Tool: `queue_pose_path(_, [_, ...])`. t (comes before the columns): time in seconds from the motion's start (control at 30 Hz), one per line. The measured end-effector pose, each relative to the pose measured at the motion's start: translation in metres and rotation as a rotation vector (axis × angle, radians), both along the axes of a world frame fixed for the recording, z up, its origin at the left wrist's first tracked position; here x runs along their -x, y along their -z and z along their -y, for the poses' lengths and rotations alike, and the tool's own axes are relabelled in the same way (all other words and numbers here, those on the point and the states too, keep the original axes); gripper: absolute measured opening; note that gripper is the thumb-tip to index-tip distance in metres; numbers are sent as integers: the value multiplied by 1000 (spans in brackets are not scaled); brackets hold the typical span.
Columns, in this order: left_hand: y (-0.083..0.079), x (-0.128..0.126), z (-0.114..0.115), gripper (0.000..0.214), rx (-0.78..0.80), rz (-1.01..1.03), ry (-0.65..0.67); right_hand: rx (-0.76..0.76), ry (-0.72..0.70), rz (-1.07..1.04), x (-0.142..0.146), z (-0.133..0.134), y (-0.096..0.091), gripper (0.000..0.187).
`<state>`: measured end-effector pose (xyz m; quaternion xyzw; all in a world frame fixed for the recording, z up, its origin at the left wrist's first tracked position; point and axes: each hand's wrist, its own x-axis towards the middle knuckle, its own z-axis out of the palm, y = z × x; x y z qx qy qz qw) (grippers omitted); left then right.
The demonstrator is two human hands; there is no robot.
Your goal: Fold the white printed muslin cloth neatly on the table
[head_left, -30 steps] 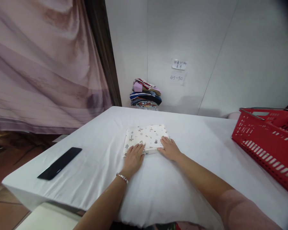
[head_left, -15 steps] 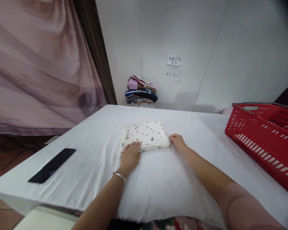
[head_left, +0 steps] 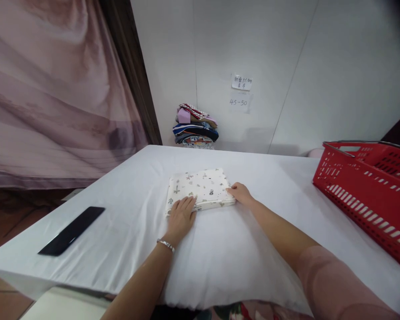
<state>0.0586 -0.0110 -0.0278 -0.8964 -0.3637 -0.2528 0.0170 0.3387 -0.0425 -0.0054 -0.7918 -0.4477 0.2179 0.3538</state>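
Note:
A folded white cloth [head_left: 202, 184] with small dark and grey printed motifs lies flat on the white-covered table [head_left: 133, 191], several layers showing along its near edge. My left hand [head_left: 182, 216] rests flat on its near left part, fingers stretched out and close together, a silver bracelet at the wrist. At the cloth's right edge, my right hand [head_left: 239, 193] has its fingers closed on the border, fingertips over the top. The underside of that grip is hidden.
A red plastic basket [head_left: 366, 191] with a metal handle stands at the right. On the left lies a flat black object [head_left: 72, 231]. Stacked folded fabrics [head_left: 196, 126] sit beyond the far edge, by a wall with paper notes [head_left: 242, 83]. A pink curtain [head_left: 53, 89] hangs left.
My right hand has moved slightly left, from beside the cloth onto its right edge, and closed on it. My left hand and the cloth stay in place.

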Motion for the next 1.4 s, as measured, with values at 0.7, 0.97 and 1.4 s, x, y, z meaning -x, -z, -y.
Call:
queue_pose_path(0.7, [-2, -1, 2, 44, 12, -6, -4, 27, -4, 117, 2, -16, 2, 22])
queue_pose_path(0.97, [0, -1, 1, 44, 14, -11, -2, 82, -39, 35, 1, -12, 5, 22])
queue_pose_path(1.4, [-40, 3, -25, 42, 73, 76, -204, 31, -263, 517, 21, -18, -16, 43])
